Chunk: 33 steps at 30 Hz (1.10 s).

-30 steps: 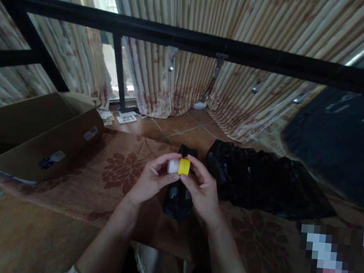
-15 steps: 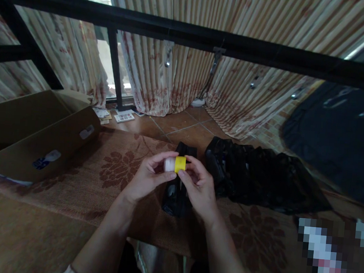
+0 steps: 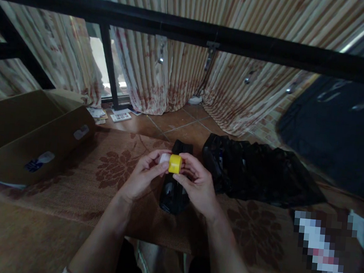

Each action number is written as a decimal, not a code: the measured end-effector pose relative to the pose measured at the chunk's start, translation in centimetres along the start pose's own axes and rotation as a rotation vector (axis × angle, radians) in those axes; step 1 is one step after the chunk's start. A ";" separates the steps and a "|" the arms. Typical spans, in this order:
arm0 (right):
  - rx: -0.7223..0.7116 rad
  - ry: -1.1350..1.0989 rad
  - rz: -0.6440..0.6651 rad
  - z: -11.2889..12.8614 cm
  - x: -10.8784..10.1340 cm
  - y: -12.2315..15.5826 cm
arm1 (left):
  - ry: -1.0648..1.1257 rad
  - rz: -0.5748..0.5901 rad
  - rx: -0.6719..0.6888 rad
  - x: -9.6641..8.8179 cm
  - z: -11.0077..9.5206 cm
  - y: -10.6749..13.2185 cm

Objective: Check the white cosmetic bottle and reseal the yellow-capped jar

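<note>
Between my two hands, above the middle of the cloth, is a small cylinder with a white part and a yellow part (image 3: 175,164). My left hand (image 3: 145,171) pinches the white part (image 3: 164,158) between thumb and fingers. On the other side my right hand (image 3: 195,180) grips the yellow part by its right end. I cannot tell whether the two parts are one piece. Under the hands a slim black plastic-wrapped bundle (image 3: 173,201) lies on the patterned brown cloth (image 3: 115,169), partly hidden by the fingers.
An open cardboard box (image 3: 57,142) sits on the left end of the cloth. Several black plastic-wrapped bundles (image 3: 255,172) lie in a row at the right. A black rail (image 3: 178,28) crosses in front of curtains (image 3: 181,77). Papers (image 3: 120,116) rest on the tiled floor.
More of the yellow part now shows and less of the white. My right fingers have shifted to the yellow part's right end. The whole view has moved slightly.
</note>
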State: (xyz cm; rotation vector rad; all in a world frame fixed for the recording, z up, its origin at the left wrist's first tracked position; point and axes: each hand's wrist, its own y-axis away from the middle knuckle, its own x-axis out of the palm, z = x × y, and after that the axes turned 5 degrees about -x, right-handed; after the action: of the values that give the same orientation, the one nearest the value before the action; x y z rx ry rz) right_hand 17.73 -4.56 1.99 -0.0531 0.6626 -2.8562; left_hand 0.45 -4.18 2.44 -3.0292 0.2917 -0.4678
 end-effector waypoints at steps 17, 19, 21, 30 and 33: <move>-0.034 0.213 -0.028 0.4 0.3 -0.1 | -0.036 -0.031 0.027 -0.2 -0.3 -0.3; 0.010 0.259 -0.047 0.6 0.2 -0.1 | -0.081 -0.016 0.042 -0.3 -0.3 -0.2; 0.054 0.312 -0.063 0.9 0.2 -0.2 | -0.119 0.000 0.045 -0.3 -0.3 -0.1; 0.106 0.595 -0.105 1.6 0.2 -0.3 | -0.183 0.031 0.072 0.6 -0.5 -0.1; 0.100 0.596 -0.101 1.7 0.2 -0.2 | -0.210 -0.016 0.089 0.6 -0.4 -0.3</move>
State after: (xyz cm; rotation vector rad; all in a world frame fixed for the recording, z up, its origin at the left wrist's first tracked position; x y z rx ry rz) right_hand 17.61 -5.13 3.58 0.8266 0.6216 -2.9951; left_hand 0.95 -3.97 2.97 -2.9613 0.2268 -0.1563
